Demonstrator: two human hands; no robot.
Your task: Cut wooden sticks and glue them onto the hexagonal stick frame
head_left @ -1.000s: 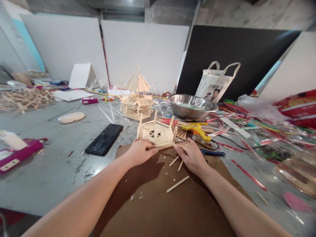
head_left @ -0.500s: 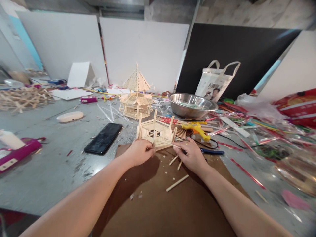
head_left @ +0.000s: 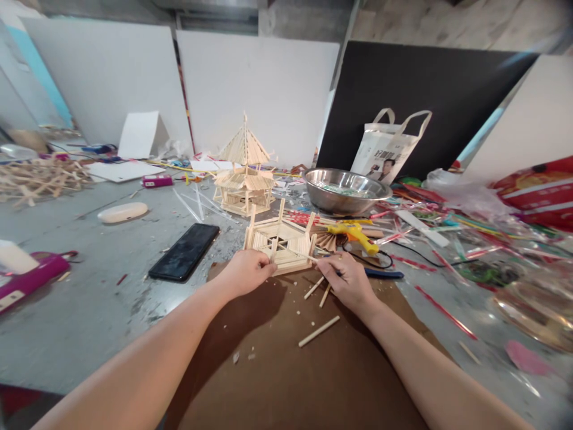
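"Our hands?"
"Left hand [head_left: 245, 272]: pinching the pale wooden six-sided frame [head_left: 299, 245], twelve o'clock, at its seven-o'clock corner, presumably steadying. Right hand [head_left: 349, 282]: pinching a slim pale wooden stick [head_left: 307, 257] near one end, presumably for reach."
"Our room?"
"Six o'clock, over the flat brown sheet [head_left: 277, 385]; the black rectangular glass-faced phone [head_left: 184, 252] bounds nine."

Black phone [head_left: 184, 252] near white oval case [head_left: 122, 212]
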